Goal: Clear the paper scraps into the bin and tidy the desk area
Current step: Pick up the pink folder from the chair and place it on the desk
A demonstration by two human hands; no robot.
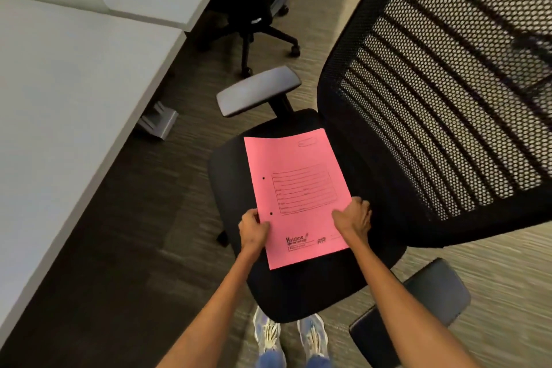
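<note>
A pink paper folder (298,188) with a printed label box and two punch holes is held flat over the seat of a black office chair (233,182). My left hand (254,228) grips its left edge near the lower punch hole. My right hand (354,216) grips its right edge. I cannot tell whether the folder rests on the seat or hovers just above it. No paper scraps and no bin are in view.
The chair's mesh back (448,98) rises at the right, with armrests at top (257,89) and bottom right (418,308). A white desk (59,98) runs along the left. A second black chair (254,9) stands under the far desk. Carpet floor lies around.
</note>
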